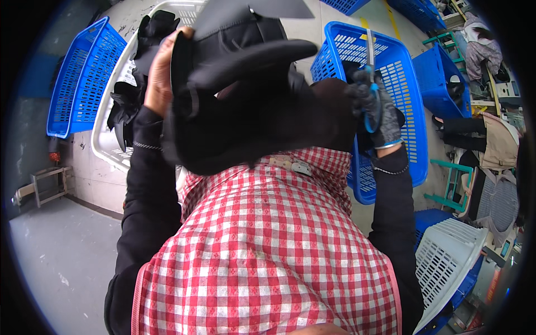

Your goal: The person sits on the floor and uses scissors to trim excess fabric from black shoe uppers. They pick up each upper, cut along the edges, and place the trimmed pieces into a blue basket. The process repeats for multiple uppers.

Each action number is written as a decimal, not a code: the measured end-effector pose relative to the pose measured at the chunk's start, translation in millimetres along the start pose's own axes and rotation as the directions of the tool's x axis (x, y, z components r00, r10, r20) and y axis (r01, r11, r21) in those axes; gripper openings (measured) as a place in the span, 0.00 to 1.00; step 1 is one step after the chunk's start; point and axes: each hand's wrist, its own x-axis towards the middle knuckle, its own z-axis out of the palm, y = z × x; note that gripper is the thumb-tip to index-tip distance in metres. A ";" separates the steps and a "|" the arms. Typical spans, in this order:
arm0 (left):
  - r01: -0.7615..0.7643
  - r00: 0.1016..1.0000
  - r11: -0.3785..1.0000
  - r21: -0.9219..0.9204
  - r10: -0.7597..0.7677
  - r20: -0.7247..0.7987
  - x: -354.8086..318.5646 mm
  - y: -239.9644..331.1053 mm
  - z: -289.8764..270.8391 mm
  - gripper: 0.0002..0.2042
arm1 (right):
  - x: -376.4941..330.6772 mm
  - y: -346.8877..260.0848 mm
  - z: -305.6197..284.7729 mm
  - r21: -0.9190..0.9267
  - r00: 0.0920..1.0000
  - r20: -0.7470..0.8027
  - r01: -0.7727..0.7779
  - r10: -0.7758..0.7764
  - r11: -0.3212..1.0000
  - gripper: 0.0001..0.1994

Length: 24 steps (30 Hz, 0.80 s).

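Note:
In front of my chest is a bundle of black fabric pieces (251, 123) with curved, brim-like edges; motion blurs it, and I cannot tell its exact kind. My bare left hand (162, 72) grips its left side, fingers closed over the edge. At the right, my right hand (382, 109) wears a grey patterned glove and is closed around blue-handled scissors (369, 50), whose pale blade points away from me. That hand is beside the bundle's right end; whether it also touches the fabric is unclear. Other black pieces (124, 106) lie in a white basket (103, 131) at the left.
A blue basket (416, 128) stands under and beyond my right hand, another blue basket (84, 84) at far left. More blue baskets (438, 78) and a tilted white basket (449, 257) are at the right, near green frames (449, 184) and another person's clothed legs (469, 134).

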 end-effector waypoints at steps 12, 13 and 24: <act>0.197 0.762 0.466 0.863 0.480 -0.434 0.2 -55.0 -105.3 0.28 | 4.7 98.5 57.5 -0.949 0.837 0.145 0.269 -0.528 0.166 0.16; 0.215 0.768 0.550 0.807 0.415 -0.488 4.6 -67.3 -80.8 0.27 | 2.0 97.2 53.9 -0.965 0.777 0.256 0.238 -0.575 -0.108 0.19; 0.403 0.823 0.894 0.196 -0.261 -0.504 -17.0 -76.7 137.0 0.16 | -50.5 83.8 85.6 -0.175 0.932 -0.121 0.318 -0.341 0.932 0.21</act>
